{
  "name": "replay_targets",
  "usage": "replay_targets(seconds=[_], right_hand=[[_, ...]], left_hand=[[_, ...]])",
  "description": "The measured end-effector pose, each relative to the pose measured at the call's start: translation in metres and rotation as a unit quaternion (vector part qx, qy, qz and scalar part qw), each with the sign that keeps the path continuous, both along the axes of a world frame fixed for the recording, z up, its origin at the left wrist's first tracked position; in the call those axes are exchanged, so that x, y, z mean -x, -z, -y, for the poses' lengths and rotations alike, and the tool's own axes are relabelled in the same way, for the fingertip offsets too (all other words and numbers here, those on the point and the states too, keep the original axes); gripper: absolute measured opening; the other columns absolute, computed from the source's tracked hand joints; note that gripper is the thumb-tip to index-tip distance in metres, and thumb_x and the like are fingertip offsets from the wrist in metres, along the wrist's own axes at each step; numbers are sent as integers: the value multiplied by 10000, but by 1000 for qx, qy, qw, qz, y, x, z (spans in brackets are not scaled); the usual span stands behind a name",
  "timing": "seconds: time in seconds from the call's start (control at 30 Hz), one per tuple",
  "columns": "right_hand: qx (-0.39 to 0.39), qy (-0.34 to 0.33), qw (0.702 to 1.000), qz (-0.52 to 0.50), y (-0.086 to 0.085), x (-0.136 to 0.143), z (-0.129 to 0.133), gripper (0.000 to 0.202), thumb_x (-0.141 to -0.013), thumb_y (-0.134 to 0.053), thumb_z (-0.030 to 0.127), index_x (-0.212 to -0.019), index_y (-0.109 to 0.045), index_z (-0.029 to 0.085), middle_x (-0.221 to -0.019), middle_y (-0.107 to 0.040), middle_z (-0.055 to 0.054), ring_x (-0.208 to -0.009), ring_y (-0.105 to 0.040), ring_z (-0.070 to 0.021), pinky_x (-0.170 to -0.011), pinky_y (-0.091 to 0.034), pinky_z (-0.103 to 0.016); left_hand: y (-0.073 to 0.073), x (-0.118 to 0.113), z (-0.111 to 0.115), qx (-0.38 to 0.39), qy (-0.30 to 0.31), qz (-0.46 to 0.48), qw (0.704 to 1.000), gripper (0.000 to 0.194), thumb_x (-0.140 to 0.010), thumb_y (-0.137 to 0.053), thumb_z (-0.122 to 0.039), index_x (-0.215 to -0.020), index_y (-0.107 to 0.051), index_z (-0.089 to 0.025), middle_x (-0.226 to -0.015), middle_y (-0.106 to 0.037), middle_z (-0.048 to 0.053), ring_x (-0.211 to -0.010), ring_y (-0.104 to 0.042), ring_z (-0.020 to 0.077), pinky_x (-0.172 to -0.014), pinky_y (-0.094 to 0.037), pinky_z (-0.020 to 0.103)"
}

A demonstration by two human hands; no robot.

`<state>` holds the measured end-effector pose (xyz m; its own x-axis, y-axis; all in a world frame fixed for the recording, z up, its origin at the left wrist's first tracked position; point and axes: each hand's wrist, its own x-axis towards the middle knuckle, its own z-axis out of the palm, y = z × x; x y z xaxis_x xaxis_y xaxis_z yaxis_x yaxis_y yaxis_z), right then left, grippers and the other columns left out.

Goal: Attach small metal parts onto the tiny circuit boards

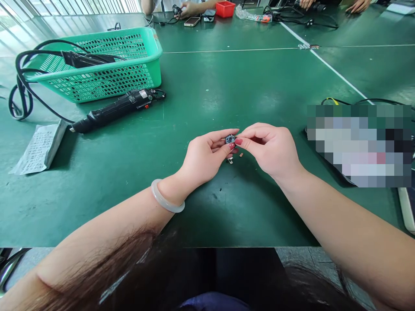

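Observation:
Between the fingertips of my left hand (207, 156) is a small dark grey part (230, 139) with openings in its face. My right hand (270, 147) touches the part's right side, its thumb and forefinger pinched together; whether they hold a tiny piece is hidden. Just below the fingers, a small metal piece (230, 160) lies on the green table (207, 103). A tiny copper-coloured piece (241, 154) rests to its right.
A black electric screwdriver (116, 110) lies before a green basket (106, 77) with cables at the left. Nearby is a folded paper packet (40, 147). A blurred-out object (359, 147) sits right. Other people's hands, a phone (192, 21) and a red box (225, 8) are across the table.

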<state>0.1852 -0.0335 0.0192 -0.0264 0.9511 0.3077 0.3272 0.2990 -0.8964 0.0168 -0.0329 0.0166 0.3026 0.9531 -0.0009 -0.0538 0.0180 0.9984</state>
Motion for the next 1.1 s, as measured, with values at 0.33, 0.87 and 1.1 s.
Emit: replay_targets(seconds=[0.33,0.87,1.1], right_hand=[[-53,28,997,55,-1,2,4,115,-821,-764,287,-719,-760,234,-761,-706,-27,-681,-616,-174,-630,-528,-367],[-9,0,1000,17,0,1,1,138,-819,-762,343,-747,-760,226,-809,-723,-34,-734,-663,-182,-676,-573,-369],[-33,15,999,35,-1,2,2,92,-818,-746,267,-735,-766,231,-781,-712,-29,-754,-653,-188,-685,-543,-374]], left_hand=[[-7,-2,1,-3,-23,-32,999,301,-894,-662,-145,-1187,-732,-126,-946,-808,78,-886,-770,173,-846,-625,302],[-6,0,-1,-23,-5,-30,999,298,-891,-637,-119,-1173,-734,-120,-983,-806,85,-868,-758,152,-869,-618,298],[-6,-2,-1,-35,-15,-29,999,296,-891,-623,-90,-1162,-739,-114,-976,-805,80,-849,-758,146,-863,-626,297]])
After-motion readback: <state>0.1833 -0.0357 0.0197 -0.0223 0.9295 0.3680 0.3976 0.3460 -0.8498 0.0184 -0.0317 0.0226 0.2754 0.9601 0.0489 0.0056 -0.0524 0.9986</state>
